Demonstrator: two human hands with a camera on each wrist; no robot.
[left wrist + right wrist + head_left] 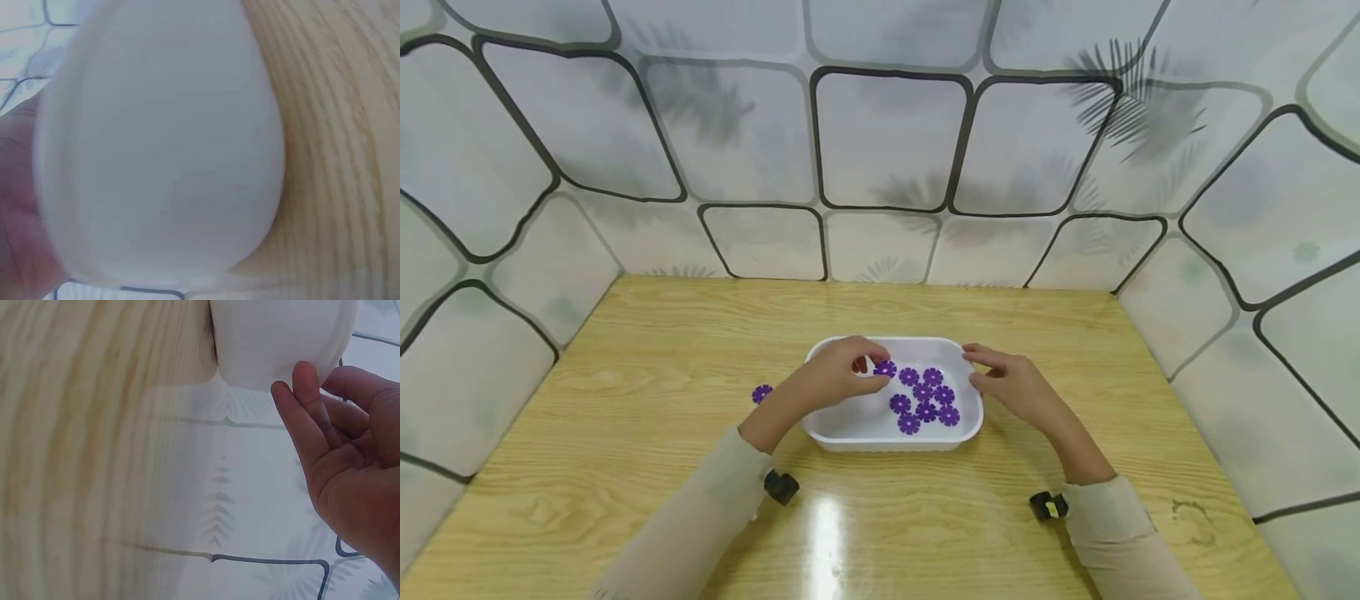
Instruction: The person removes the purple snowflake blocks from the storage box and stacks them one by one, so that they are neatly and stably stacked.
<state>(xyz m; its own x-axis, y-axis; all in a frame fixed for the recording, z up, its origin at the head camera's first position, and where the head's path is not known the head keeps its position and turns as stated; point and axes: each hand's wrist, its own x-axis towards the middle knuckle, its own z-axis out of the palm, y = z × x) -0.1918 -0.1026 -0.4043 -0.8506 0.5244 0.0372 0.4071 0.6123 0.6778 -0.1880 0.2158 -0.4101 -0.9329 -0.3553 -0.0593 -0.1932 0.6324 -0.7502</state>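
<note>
A white plastic tray (880,444) stands on the table, with several purple flower-shaped discs (922,392) lying mostly in its right half. Between thumb and index finger, my left hand (838,372) pinches one purple flower-shaped disc (886,369) above the tray. A small dark red piece (860,365) shows through the gap in that hand, partly hidden. At the tray's right end, my right hand (1011,383) holds the rim; its fingertips (304,372) lie against the outer wall in the right wrist view. The tray's side (169,144) covers most of the left wrist view, hiding the left fingers.
Left of the tray, another purple disc (762,393) lies on the wooden table (662,350), beside my left forearm. Patterned white cloth walls (887,142) enclose the table at the back and sides. Each wrist carries a small black camera (781,486).
</note>
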